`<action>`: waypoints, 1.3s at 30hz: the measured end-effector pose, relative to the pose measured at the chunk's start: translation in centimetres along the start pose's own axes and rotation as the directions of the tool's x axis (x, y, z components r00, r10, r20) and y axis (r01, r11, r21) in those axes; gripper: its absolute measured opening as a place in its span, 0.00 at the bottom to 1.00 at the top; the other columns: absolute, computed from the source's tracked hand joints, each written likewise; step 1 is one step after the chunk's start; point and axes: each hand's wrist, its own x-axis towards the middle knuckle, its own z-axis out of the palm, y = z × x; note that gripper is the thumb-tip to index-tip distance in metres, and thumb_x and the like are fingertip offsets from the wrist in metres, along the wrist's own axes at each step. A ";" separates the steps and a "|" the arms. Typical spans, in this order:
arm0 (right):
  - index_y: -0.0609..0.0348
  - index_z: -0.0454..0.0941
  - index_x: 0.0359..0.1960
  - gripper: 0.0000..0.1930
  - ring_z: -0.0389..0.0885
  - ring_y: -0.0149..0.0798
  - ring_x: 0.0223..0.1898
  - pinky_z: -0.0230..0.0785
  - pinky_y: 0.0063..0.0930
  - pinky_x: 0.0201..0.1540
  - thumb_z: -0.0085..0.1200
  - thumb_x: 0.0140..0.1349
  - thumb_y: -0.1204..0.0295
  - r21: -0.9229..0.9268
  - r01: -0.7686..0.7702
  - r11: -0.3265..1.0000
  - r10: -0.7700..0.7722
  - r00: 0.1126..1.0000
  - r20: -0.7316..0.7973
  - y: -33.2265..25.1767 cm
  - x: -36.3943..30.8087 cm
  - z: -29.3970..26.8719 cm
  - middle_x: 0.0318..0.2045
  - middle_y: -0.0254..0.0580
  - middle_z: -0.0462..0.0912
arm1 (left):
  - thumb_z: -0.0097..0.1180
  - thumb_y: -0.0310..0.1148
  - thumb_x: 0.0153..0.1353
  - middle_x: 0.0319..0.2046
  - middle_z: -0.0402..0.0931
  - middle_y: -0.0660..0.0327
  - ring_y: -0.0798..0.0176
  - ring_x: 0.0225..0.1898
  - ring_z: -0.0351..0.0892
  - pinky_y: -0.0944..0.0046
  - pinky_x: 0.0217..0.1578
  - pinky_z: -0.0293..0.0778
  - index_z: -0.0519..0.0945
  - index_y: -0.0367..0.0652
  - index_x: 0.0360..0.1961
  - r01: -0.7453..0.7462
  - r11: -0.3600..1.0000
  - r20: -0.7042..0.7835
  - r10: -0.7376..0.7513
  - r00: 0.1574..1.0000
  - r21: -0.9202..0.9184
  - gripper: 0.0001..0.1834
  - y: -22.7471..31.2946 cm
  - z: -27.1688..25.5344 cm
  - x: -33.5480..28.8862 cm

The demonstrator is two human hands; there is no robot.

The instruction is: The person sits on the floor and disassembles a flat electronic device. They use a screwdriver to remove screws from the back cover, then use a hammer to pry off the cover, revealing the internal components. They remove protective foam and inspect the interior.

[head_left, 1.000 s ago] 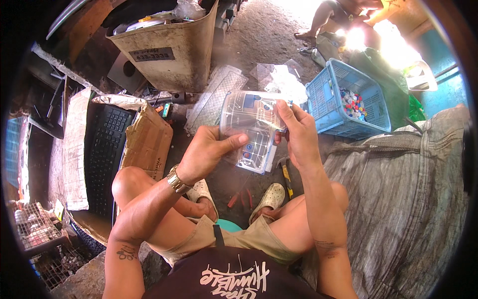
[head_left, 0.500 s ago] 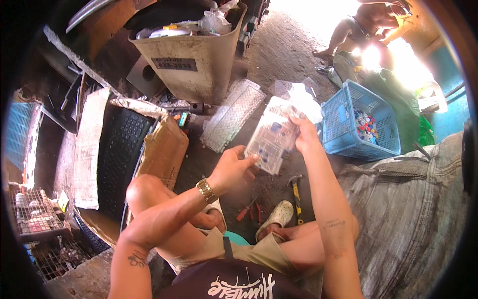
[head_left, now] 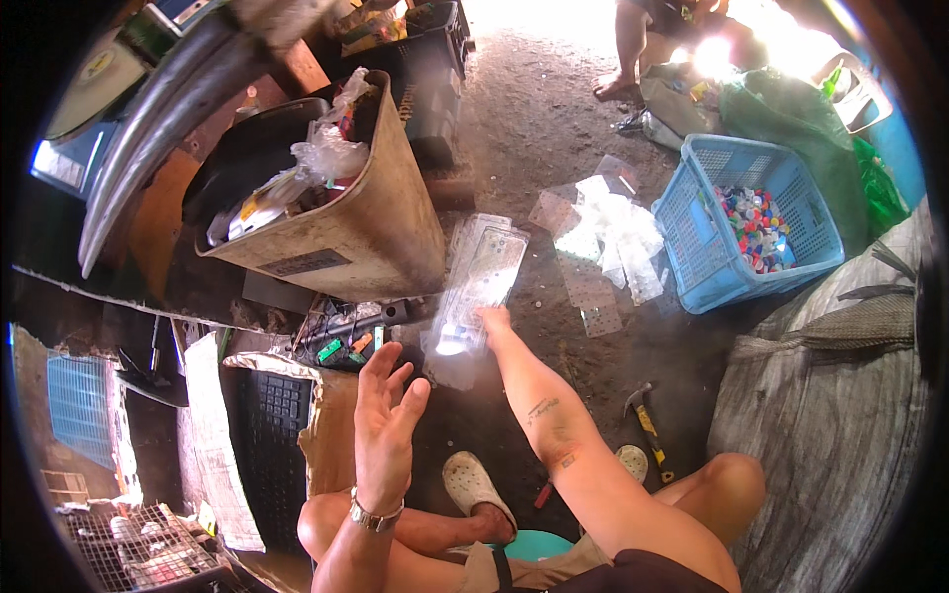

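A clear plastic sheet (head_left: 482, 282) lies on a stack of similar clear sheets on the dirt floor ahead of me. My right hand (head_left: 491, 320) is stretched forward with its fingers on the near end of that sheet. My left hand (head_left: 384, 425) hovers open in the air with the palm up and fingers spread, holding nothing, above a piece of brown cardboard (head_left: 326, 435). A metal watch sits on my left wrist.
A tan bin (head_left: 366, 227) full of scrap stands left of the stack. A blue basket (head_left: 692, 237) holds coloured bottle caps. Loose clear plastic pieces (head_left: 613, 232) lie between them. A hammer (head_left: 645, 427) lies by my right knee. Grey sacks (head_left: 840, 415) fill the right. Another person's foot (head_left: 618, 84) shows at the top.
Both hands held the clear sheet up a second ago. My right hand has carried it forward and down onto the stack, and my left hand has let go and drawn back.
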 end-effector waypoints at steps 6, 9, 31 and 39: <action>0.67 0.70 0.60 0.28 0.71 0.61 0.62 0.62 0.47 0.66 0.54 0.56 0.68 -0.490 -0.060 0.870 -0.090 0.957 -0.276 0.1 -0.1 -0.9 0.59 0.65 0.71 | 0.63 0.34 0.65 0.69 0.59 0.54 0.52 0.69 0.60 0.56 0.65 0.62 0.62 0.38 0.69 0.094 0.996 0.024 -0.094 0.995 -0.005 0.35 -0.2 0.7 0.7; 0.66 0.70 0.61 0.29 0.71 0.62 0.61 0.62 0.47 0.66 0.54 0.55 0.69 -0.432 -0.050 0.900 -0.091 0.950 -0.299 -0.5 -0.1 -0.4 0.59 0.64 0.72 | 0.63 0.34 0.65 0.69 0.59 0.56 0.53 0.69 0.60 0.58 0.63 0.65 0.62 0.39 0.69 0.118 0.993 0.043 -0.118 0.992 0.011 0.35 -0.3 0.7 0.8; 0.55 0.79 0.57 0.21 0.84 0.42 0.47 0.75 0.37 0.51 0.55 0.60 0.71 -0.281 0.072 0.957 -0.091 0.994 -0.057 3.2 -3.8 -7.8 0.48 0.45 0.86 | 0.64 0.38 0.66 0.62 0.70 0.58 0.59 0.64 0.67 0.59 0.57 0.71 0.69 0.41 0.66 -0.031 0.977 0.183 -0.008 0.983 0.213 0.31 -2.9 1.2 0.7; 0.58 0.76 0.55 0.16 0.81 0.34 0.28 0.74 0.29 0.27 0.50 0.67 0.75 0.105 0.067 0.992 -0.072 0.996 0.048 -3.5 -18.5 -18.2 0.37 0.42 0.85 | 0.62 0.38 0.65 0.44 0.82 0.51 0.54 0.38 0.82 0.57 0.41 0.76 0.81 0.41 0.51 -0.336 0.835 0.272 0.234 0.933 0.436 0.17 -1.7 2.4 -0.7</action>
